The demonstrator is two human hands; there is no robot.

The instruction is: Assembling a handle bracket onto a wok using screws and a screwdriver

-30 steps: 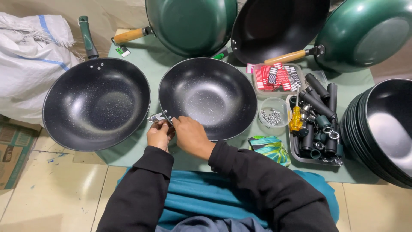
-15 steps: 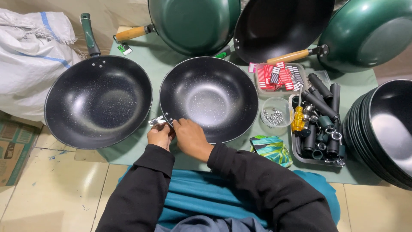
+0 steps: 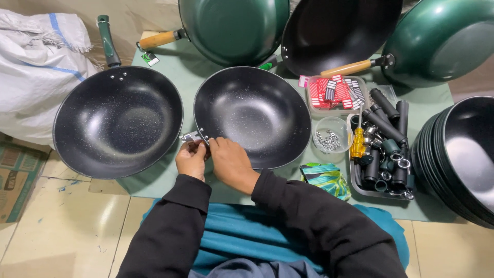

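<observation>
While both hands meet at the centre wok's [image 3: 252,116] lower-left rim, the left hand [image 3: 191,159] pinches the metal bracket [image 3: 189,137] there; the right hand [image 3: 231,163], fingers curled on the rim, lies just right of it.

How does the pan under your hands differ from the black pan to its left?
The middle pan has no handle, only a metal bracket that both hands pinch; the left pan has a green handle. The left pan lies untouched. Both are black, speckled and sit open side up.
</observation>
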